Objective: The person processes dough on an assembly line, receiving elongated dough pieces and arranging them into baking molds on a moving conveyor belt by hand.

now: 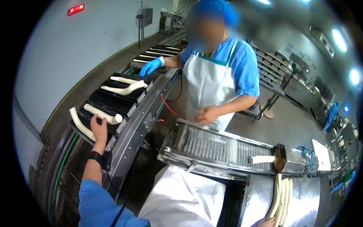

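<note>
My left hand (99,126) reaches over the black trays at the left, its curved fingers at a pale dough roll (102,113) lying in a tray. Another dough roll (81,124) lies curved beside it, over the tray edge. At the bottom right, my right hand (267,222) is partly in view at the lower end of several long dough strips (281,200) on a metal surface (306,196). Its fingers touch the nearest strip; whether they grip it is unclear.
Facing me, a co-worker in a white apron (210,83) has a blue-gloved hand (151,66) over the trays (109,100). A mesh conveyor (208,143) carries a dough piece (262,159). A metal rail (132,125) edges the tray line.
</note>
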The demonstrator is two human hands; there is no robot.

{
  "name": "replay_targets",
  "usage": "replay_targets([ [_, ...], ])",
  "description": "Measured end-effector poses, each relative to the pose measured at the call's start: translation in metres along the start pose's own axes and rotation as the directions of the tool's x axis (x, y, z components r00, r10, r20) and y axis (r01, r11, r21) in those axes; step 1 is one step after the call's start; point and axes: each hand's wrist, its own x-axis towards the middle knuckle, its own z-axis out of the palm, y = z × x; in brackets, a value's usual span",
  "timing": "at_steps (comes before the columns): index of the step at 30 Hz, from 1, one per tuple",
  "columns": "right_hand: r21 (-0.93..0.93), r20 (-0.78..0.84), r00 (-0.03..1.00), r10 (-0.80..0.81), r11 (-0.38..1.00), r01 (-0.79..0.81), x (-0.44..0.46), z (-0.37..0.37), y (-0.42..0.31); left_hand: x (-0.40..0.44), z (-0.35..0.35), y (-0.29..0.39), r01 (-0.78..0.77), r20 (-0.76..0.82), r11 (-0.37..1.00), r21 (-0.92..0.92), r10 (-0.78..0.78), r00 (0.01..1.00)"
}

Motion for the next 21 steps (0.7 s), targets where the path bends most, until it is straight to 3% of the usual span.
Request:
replay_targets([
  [2,0.167,0.127,0.988,-0.09,0.984,0.068,0.009,0.018,0.0,0.008,-0.028,-0.003,0.237,-0.017,0.917,0.32,-0.245,0.969],
  [4,0.28,0.149,0.983,-0.111,0.958,0.066,0.026,0.019,-0.005,0.015,-0.041,-0.017,0.564,-0.032,0.76,0.324,-0.587,0.809],
  [6,0.453,0.165,0.971,-0.171,0.888,0.08,0.05,0.007,-0.01,0.014,-0.053,-0.037,0.596,-0.101,0.746,0.298,-0.596,0.796],
  [8,0.711,0.169,0.949,-0.265,0.7,0.068,0.08,-0.007,-0.022,0.015,-0.049,-0.102,0.644,-0.148,0.756,0.116,-0.628,0.764],
  [9,0.853,0.157,0.923,-0.351,0.519,0.052,0.101,-0.017,-0.029,0.011,-0.061,-0.091,0.687,-0.114,0.726,0.028,-0.68,0.724],
  [10,0.968,0.154,0.873,-0.464,0.247,-0.039,0.118,-0.036,-0.04,0.008,-0.077,-0.074,0.721,-0.075,0.691,-0.055,-0.723,0.687],
  [11,0.989,0.12,0.784,-0.609,0.002,-0.15,0.141,-0.051,-0.054,0.006,-0.078,-0.102,0.665,-0.136,0.747,0.022,-0.657,0.742],
  [12,0.91,0.082,0.813,-0.576,-0.288,-0.296,0.107,-0.146,-0.065,0.005,-0.073,-0.148,0.686,-0.137,0.727,0.02,-0.678,0.722],
  [13,0.733,0.044,0.84,-0.541,-0.554,-0.396,0.074,-0.242,-0.076,0.007,-0.092,-0.108,0.731,-0.114,0.682,0.021,-0.725,0.679],
  [14,0.768,-0.115,0.807,-0.58,-0.566,-0.298,0.063,-0.31,-0.074,0.004,-0.112,-0.063,0.775,-0.087,0.631,0.029,-0.771,0.631],
  [15,0.686,-0.113,0.791,-0.601,-0.623,-0.376,0.059,-0.356,-0.08,-0.006,-0.116,-0.076,0.741,-0.071,0.665,-0.096,-0.747,0.661],
  [17,0.584,-0.388,0.56,-0.732,-0.666,-0.464,0.068,-0.411,-0.088,-0.021,-0.119,-0.099,0.676,-0.069,0.662,-0.323,-0.729,0.681],
  [18,0.552,-0.465,0.457,-0.758,-0.652,-0.521,0.053,-0.451,-0.091,-0.025,-0.126,-0.094,0.677,-0.077,0.662,-0.322,-0.731,0.678],
  [20,0.546,-0.517,0.321,-0.794,-0.594,-0.59,0.024,-0.51,-0.11,-0.034,-0.138,-0.044,0.576,-0.268,0.815,-0.052,-0.567,0.779],
  [21,0.551,-0.556,0.243,-0.795,-0.572,-0.607,0.012,-0.527,-0.124,-0.042,-0.146,0.001,0.515,-0.35,0.811,0.277,-0.414,0.841],
])
